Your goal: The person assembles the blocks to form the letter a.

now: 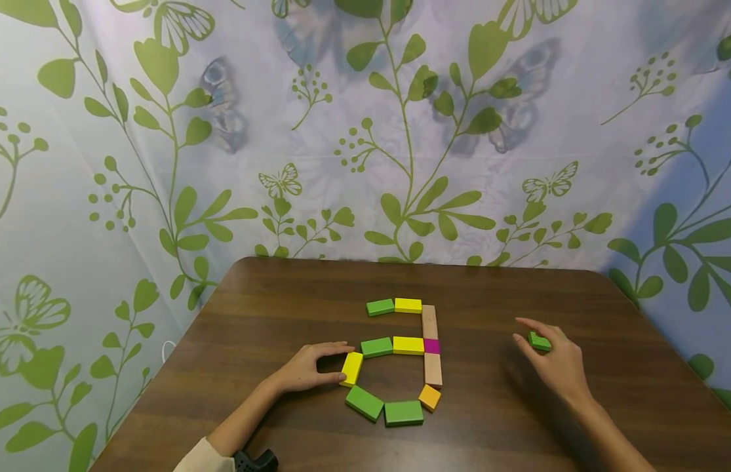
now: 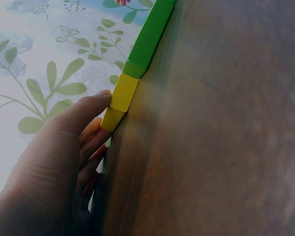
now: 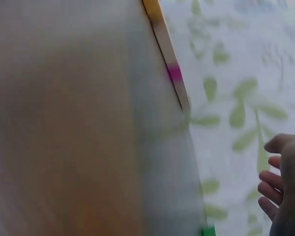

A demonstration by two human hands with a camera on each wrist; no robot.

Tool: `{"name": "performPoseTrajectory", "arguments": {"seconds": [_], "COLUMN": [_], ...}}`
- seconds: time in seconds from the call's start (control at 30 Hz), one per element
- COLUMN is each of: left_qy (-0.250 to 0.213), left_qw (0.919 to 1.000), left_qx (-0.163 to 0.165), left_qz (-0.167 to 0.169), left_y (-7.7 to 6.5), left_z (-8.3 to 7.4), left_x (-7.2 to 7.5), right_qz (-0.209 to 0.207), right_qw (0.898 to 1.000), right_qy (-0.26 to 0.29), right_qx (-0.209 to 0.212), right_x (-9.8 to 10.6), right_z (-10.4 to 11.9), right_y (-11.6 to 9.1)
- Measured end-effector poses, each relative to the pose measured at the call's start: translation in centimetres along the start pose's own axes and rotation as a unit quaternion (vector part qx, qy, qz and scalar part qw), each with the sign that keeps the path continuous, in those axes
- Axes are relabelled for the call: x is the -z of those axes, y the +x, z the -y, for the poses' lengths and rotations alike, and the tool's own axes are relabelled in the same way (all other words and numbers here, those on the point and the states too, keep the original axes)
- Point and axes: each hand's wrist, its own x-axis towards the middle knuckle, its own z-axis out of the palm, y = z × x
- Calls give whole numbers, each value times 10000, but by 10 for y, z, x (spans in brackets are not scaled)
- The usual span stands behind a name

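Note:
A yellow block [image 1: 352, 369] lies at the left side of a figure laid from coloured blocks, pinched between the thumb and fingers of my left hand [image 1: 303, 370]. In the left wrist view the thumb presses one edge of that yellow block [image 2: 124, 93], and a green block [image 2: 148, 42] adjoins it. Away to the right, my right hand [image 1: 558, 367] hovers with thumb and index finger spread. A loose green block [image 1: 539, 341] shows beyond them, partly hidden by the hand. The right wrist view shows the right hand [image 3: 291, 172] with relaxed fingers and nothing in them.
The figure's right side has pale wood blocks [image 1: 433, 370] around a purple block [image 1: 431, 346], with an orange block [image 1: 429, 398] below. Green blocks [image 1: 403, 413] form the bottom; green and yellow ones [image 1: 408, 305] make the upper rows. A patterned curtain [image 1: 400, 131] hangs behind the brown table [image 1: 489, 295].

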Motion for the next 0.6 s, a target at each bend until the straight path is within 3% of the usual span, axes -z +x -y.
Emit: {"name": "performPoseTrajectory", "arguments": {"seconds": [0.17, 0.37, 0.47, 0.6], "left_qy": [-19, -5, 3, 7], "left_qw": [10000, 10000, 10000, 10000], "left_qx": [-11, 8, 10, 21], "left_qz": [11, 23, 21, -10], "left_y": [0, 0, 0, 0], "left_z": [0, -1, 0, 1], "left_x": [0, 0, 0, 0], "right_qz": [543, 1510, 1894, 2368], "right_qw": [9964, 9799, 9709, 9611], "right_qy": [-128, 415, 495, 100], "right_qx": [-633, -1238, -1382, -1417], "right_x": [18, 33, 36, 37], "right_z": [-39, -77, -87, -92], "right_y": [3, -7, -10, -11]}}
